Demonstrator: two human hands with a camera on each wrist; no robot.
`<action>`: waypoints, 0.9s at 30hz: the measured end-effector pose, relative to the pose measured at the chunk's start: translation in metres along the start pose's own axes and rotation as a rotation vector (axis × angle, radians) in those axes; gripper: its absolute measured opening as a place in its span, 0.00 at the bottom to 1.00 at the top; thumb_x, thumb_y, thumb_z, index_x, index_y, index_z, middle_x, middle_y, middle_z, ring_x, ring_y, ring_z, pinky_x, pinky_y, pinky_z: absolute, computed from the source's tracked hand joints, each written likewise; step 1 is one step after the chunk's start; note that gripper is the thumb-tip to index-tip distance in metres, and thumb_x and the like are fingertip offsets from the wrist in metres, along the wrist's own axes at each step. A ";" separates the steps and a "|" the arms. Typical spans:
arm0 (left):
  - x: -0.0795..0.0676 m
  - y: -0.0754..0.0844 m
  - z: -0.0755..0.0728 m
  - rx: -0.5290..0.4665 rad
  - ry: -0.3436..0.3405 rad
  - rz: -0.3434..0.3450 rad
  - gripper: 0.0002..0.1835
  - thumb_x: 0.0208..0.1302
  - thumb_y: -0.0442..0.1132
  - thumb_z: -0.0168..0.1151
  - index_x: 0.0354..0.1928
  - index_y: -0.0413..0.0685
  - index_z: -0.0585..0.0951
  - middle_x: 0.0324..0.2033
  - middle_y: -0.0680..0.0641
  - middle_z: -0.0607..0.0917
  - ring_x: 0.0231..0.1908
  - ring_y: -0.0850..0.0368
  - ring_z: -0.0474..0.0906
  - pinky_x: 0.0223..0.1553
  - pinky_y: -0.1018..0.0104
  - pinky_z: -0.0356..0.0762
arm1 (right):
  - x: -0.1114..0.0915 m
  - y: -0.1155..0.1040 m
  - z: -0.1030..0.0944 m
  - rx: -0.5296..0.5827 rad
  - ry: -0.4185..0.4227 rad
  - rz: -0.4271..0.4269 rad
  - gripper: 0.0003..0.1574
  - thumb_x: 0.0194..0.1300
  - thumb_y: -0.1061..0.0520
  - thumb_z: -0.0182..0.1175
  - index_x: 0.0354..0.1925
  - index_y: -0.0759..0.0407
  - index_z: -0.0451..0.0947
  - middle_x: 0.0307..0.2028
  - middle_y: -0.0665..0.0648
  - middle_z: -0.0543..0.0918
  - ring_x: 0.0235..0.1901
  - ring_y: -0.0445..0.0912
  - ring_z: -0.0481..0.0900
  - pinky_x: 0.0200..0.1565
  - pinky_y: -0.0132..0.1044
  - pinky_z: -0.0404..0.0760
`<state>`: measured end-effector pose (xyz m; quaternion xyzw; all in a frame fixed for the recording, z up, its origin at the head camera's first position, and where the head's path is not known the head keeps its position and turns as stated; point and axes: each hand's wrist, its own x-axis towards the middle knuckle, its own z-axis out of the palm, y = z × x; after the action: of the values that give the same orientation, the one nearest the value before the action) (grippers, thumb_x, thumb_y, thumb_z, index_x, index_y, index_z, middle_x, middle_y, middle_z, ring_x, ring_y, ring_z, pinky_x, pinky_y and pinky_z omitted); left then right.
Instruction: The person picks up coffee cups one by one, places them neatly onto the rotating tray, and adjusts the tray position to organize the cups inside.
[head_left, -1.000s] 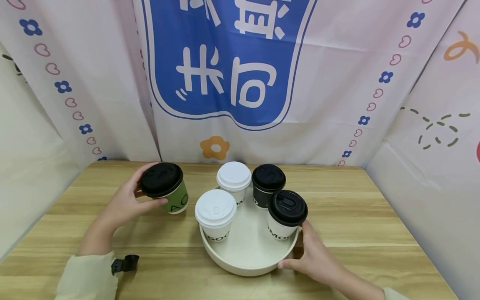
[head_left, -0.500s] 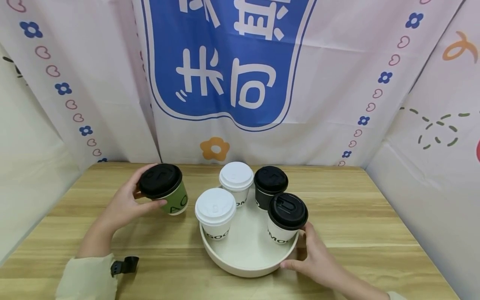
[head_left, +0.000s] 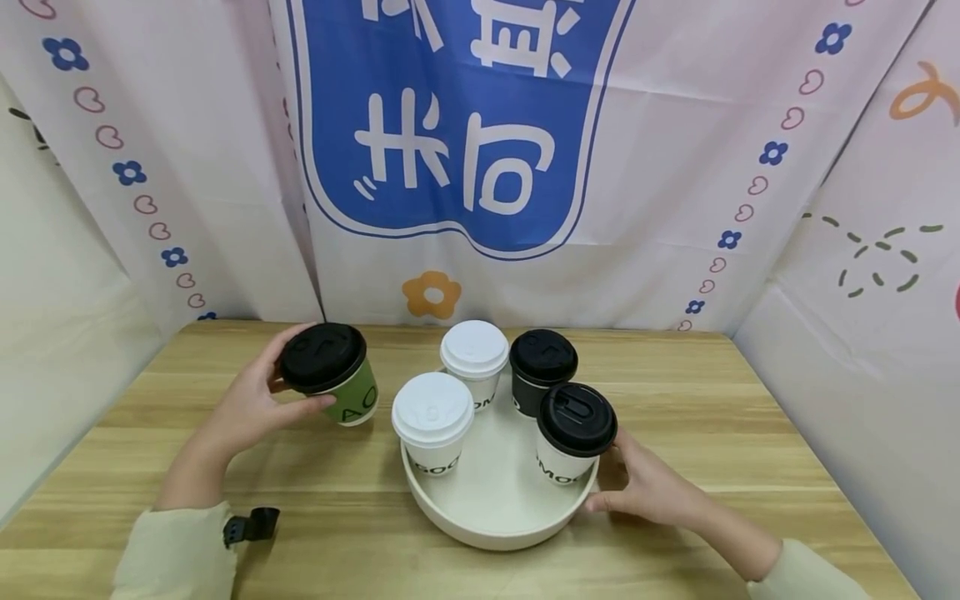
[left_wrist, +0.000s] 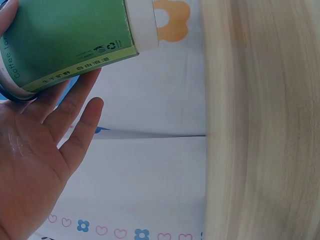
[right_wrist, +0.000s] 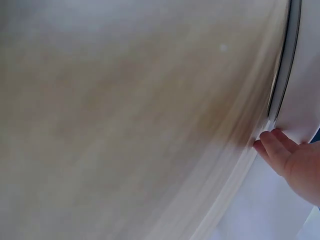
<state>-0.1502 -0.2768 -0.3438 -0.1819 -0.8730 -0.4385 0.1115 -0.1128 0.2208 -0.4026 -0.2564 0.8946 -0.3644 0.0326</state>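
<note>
My left hand (head_left: 247, 412) grips a green paper coffee cup (head_left: 350, 393) with a black lid, left of the round cream tray (head_left: 498, 537). In the left wrist view the green cup (left_wrist: 67, 45) hangs above the tabletop, tilted in that view. At the tray's right side my right hand (head_left: 660, 485) has its thumb by the rim; its other fingertips are partly hidden behind a white cup with a black lid (head_left: 576, 433). In the right wrist view the right hand's fingers (right_wrist: 272, 145) look fairly straight, by the pale edge.
On the tray also stand a white-lidded cup (head_left: 432, 425) at front left, another white-lidded cup (head_left: 475, 358) at the back, and a dark cup with a black lid (head_left: 542, 371). A printed curtain (head_left: 637, 208) hangs behind the wooden table (head_left: 720, 417).
The rear cups on the tray have shifted slightly right, as if the tray turned a little. My right hand has drawn a bit to the right. The left hand holds the green cup steady.
</note>
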 end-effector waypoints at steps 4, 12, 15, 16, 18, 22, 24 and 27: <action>0.000 0.001 0.000 -0.002 0.004 -0.004 0.48 0.53 0.34 0.76 0.75 0.58 0.61 0.64 0.62 0.70 0.54 0.75 0.70 0.48 0.79 0.75 | 0.003 0.001 -0.001 0.040 -0.026 -0.010 0.65 0.46 0.43 0.79 0.72 0.64 0.56 0.68 0.63 0.72 0.67 0.53 0.69 0.68 0.39 0.69; 0.000 0.002 0.000 -0.003 -0.001 -0.016 0.48 0.53 0.34 0.76 0.74 0.59 0.62 0.63 0.61 0.71 0.54 0.74 0.70 0.48 0.79 0.74 | 0.004 0.001 0.001 0.137 -0.047 -0.048 0.65 0.49 0.44 0.77 0.75 0.57 0.53 0.72 0.62 0.66 0.72 0.40 0.61 0.69 0.22 0.57; 0.001 0.003 0.000 -0.006 -0.001 -0.011 0.48 0.53 0.34 0.76 0.74 0.59 0.62 0.63 0.62 0.71 0.55 0.74 0.70 0.47 0.79 0.74 | 0.003 -0.002 0.003 0.144 -0.030 -0.046 0.65 0.49 0.43 0.77 0.75 0.55 0.52 0.73 0.61 0.65 0.72 0.39 0.60 0.69 0.20 0.56; 0.001 0.004 0.000 -0.007 -0.001 -0.009 0.48 0.53 0.34 0.76 0.74 0.58 0.62 0.63 0.62 0.71 0.54 0.74 0.70 0.47 0.80 0.74 | 0.002 -0.003 0.004 0.141 -0.022 -0.047 0.66 0.48 0.42 0.77 0.75 0.55 0.52 0.73 0.61 0.65 0.72 0.40 0.61 0.69 0.20 0.56; 0.001 0.004 0.000 -0.004 -0.002 -0.002 0.48 0.53 0.34 0.76 0.74 0.58 0.62 0.63 0.62 0.71 0.54 0.74 0.70 0.47 0.80 0.74 | 0.001 -0.007 0.006 0.130 -0.007 -0.044 0.66 0.48 0.41 0.77 0.75 0.54 0.52 0.73 0.60 0.65 0.72 0.42 0.61 0.69 0.20 0.55; 0.001 0.004 0.000 0.000 -0.002 -0.012 0.48 0.53 0.34 0.77 0.74 0.58 0.62 0.63 0.60 0.71 0.54 0.75 0.70 0.47 0.79 0.74 | -0.002 -0.014 0.008 0.088 0.020 -0.026 0.68 0.47 0.38 0.76 0.76 0.52 0.51 0.73 0.61 0.64 0.72 0.52 0.63 0.71 0.27 0.59; 0.001 0.005 0.000 0.001 -0.004 -0.021 0.48 0.53 0.35 0.77 0.74 0.59 0.62 0.64 0.58 0.71 0.54 0.75 0.70 0.47 0.79 0.74 | -0.003 -0.017 0.009 0.053 0.034 -0.007 0.69 0.46 0.37 0.76 0.76 0.52 0.51 0.72 0.61 0.65 0.71 0.56 0.64 0.72 0.36 0.63; 0.001 0.004 0.000 0.006 -0.008 -0.021 0.49 0.53 0.35 0.76 0.75 0.59 0.61 0.65 0.55 0.71 0.54 0.75 0.70 0.48 0.78 0.74 | -0.004 -0.020 0.010 0.011 0.047 0.024 0.69 0.45 0.35 0.76 0.76 0.52 0.51 0.71 0.61 0.68 0.69 0.56 0.67 0.70 0.50 0.65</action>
<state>-0.1489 -0.2743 -0.3403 -0.1741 -0.8767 -0.4363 0.1039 -0.0987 0.2045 -0.3972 -0.2371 0.8961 -0.3747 0.0174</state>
